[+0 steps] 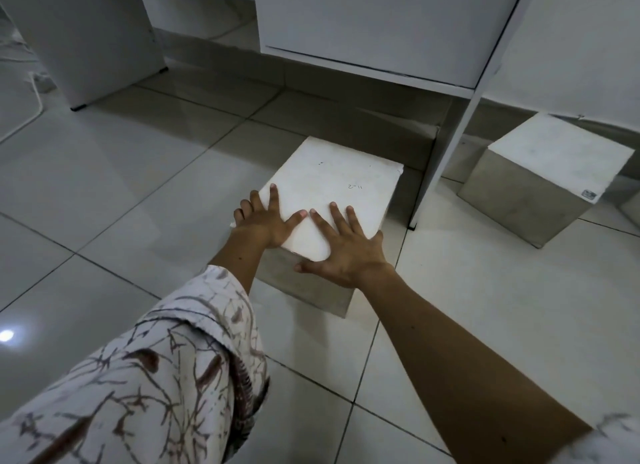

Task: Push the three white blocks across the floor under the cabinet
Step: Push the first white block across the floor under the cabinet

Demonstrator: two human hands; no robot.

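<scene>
A white block (pixel 332 183) with small handwriting on its top stands on the tiled floor in front of the white cabinet (pixel 374 30). My left hand (pixel 266 221) lies flat over the block's near left corner, fingers spread. My right hand (pixel 346 248) presses flat on its near edge, thumb down the front face. A second white block (pixel 550 165) stands to the right, beyond the cabinet's upright side panel (pixel 450 144). A third block is partly visible in shadow (pixel 401 137) under the cabinet, just behind the first.
Another white cabinet (pixel 86 33) stands at the far left with a white cable (pixel 31 110) on the floor beside it. A wall runs behind the right block. Glossy tiles (pixel 138 186) stretch to the left and toward me.
</scene>
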